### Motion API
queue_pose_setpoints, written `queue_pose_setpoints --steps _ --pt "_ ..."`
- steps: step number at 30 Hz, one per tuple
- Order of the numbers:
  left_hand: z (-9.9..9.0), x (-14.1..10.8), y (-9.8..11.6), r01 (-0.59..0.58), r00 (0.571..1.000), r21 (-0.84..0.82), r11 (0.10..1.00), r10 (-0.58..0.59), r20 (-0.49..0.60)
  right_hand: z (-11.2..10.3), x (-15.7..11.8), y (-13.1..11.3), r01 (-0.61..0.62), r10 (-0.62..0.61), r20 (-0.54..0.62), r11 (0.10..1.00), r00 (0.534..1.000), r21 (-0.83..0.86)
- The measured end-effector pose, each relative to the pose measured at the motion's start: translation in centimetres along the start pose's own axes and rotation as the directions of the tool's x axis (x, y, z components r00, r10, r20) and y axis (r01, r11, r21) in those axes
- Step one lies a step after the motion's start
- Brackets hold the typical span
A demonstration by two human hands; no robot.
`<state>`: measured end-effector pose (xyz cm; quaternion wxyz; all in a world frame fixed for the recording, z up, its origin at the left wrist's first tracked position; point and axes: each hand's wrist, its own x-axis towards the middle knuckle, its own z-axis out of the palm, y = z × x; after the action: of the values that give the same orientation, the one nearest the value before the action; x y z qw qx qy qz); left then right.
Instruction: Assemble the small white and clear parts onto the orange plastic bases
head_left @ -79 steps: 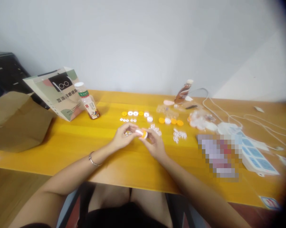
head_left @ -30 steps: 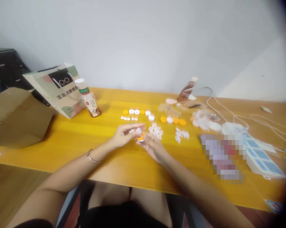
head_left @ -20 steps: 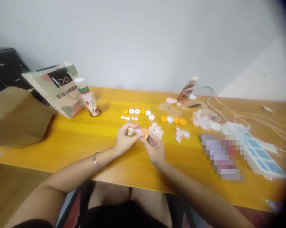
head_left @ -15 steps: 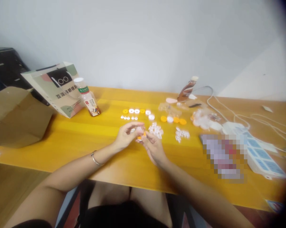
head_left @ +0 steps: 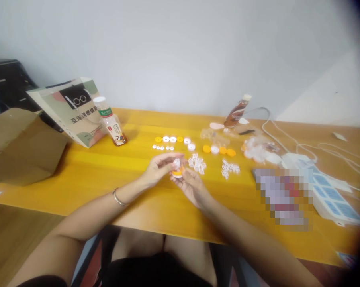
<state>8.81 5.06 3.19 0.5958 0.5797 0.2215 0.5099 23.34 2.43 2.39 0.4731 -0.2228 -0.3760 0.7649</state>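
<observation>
Between my hands, over the near part of the yellow table, is a small round piece [head_left: 177, 173] with an orange and white base and a whitish, see-through top. My left hand [head_left: 158, 170] grips its top and left side with bent fingers. My right hand [head_left: 193, 187] closes on it from the right, fingers curled beneath. Just beyond lie a loose pile of white openwork pieces [head_left: 197, 162] and a row of small white pieces [head_left: 162, 148]. Behind them stretches a line of white and yellow discs [head_left: 173, 139]. The piece's finer details are blurred.
More orange discs [head_left: 227, 152] and a second white pile [head_left: 230, 168] lie to the right. A tea bottle [head_left: 111, 121], paper bag [head_left: 84, 127] and cardboard box [head_left: 24, 151] stand left. Right are a cola bottle [head_left: 238, 111], plastic bags [head_left: 256, 149], a blurred-out flat object [head_left: 281, 197] and cables [head_left: 296, 139].
The round piece has turned more upright between my fingers, so its orange and white base shows more. My right hand's fingers have shifted lower under it.
</observation>
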Motion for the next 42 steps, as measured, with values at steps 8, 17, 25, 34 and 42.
queue_pose_setpoints --steps 8,17,25,34,42 --pt "2.0 -0.8 -0.4 -0.219 0.897 0.244 0.945 0.293 -0.331 0.3 -0.1 0.7 0.191 -0.234 -0.117 0.936 0.965 -0.296" --pt "1.5 -0.5 -0.9 -0.292 0.896 0.180 0.939 0.334 -0.293 0.1 0.1 0.6 0.183 -0.212 -0.113 0.956 0.971 -0.228" --pt "1.8 -0.6 -0.4 -0.240 0.917 0.232 0.943 0.298 -0.265 0.1 -0.1 0.8 0.183 -0.232 -0.183 0.950 0.955 -0.252" --pt "1.3 -0.3 -0.4 -0.217 0.965 0.113 0.970 0.231 -0.126 0.6 -0.6 0.0 0.182 -0.211 -0.102 0.953 0.972 -0.243" --pt "0.8 -0.1 -0.7 -0.043 0.998 -0.068 0.997 0.040 -0.039 0.4 -0.6 -0.1 0.014 -0.016 -0.064 0.999 0.998 -0.032"
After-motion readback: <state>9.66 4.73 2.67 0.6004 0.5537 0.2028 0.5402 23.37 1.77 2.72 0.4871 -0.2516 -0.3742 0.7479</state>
